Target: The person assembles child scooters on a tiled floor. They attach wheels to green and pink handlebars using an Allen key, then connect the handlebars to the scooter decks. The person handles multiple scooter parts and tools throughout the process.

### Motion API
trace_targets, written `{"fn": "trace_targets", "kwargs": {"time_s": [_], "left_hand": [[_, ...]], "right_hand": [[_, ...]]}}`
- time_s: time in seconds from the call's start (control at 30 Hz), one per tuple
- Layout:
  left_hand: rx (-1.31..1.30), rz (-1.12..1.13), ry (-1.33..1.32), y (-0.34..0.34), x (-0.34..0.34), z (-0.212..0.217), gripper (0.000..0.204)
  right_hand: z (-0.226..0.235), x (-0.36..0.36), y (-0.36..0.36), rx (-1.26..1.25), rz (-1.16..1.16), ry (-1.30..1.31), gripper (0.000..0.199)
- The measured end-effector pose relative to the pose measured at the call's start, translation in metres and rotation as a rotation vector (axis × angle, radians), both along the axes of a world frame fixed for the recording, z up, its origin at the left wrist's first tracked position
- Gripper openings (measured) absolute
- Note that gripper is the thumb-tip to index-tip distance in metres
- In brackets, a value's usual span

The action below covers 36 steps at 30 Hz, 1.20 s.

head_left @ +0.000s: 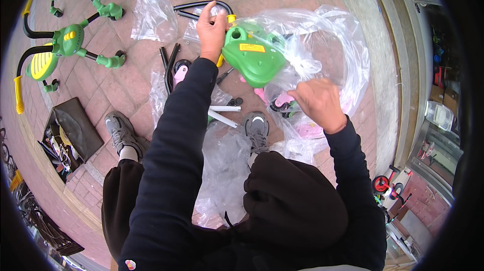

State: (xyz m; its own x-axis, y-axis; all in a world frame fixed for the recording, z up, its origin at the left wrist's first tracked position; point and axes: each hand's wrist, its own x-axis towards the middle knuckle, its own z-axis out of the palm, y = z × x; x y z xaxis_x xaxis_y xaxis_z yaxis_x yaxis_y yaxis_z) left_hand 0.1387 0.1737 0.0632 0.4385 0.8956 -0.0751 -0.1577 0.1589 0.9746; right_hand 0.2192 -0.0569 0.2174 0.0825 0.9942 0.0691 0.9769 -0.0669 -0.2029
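Observation:
A green plastic body piece with a yellow label lies partly under a clear plastic bag. My left hand is at the green piece's left edge, index finger and thumb apart; its other fingers are hidden. A bent black tube with a yellow end passes just beyond it. To the right, my right hand is closed, pinching the bag near its bunched part. Pink parts with a black wheel show beneath the film, below the green piece.
Green-and-yellow ride-on toys stand at the far left. Black tubes, white tubes and a screwdriver lie on the brick paving. An open tool case is left of my shoes. More clear film lies between my feet.

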Motion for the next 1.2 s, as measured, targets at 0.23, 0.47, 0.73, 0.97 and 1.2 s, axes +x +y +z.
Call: {"fn": "trace_targets", "kwargs": {"time_s": [0.23, 0.47, 0.73, 0.97, 1.2], "left_hand": [[0.012, -0.129, -0.022, -0.02, -0.015, 0.014, 0.041], [0.084, -0.14, -0.051, -0.038, -0.029, 0.017, 0.038], [0.144, -0.192, -0.004, -0.045, -0.045, 0.021, 0.029], [0.115, -0.27, -0.021, -0.036, -0.061, 0.014, 0.027], [-0.027, -0.328, 0.002, -0.03, -0.072, 0.009, 0.025]], "right_hand": [[-0.045, 0.027, -0.003, 0.034, -0.614, 0.726, 0.01], [-0.041, 0.019, 0.014, 0.182, -0.494, 0.11, 0.059], [-0.07, 0.022, 0.017, 0.276, -0.556, 0.171, 0.043], [-0.071, 0.046, 0.014, 0.138, -0.683, 1.126, 0.019], [-0.108, 0.063, 0.009, 0.109, -0.836, 1.878, 0.017]]}}
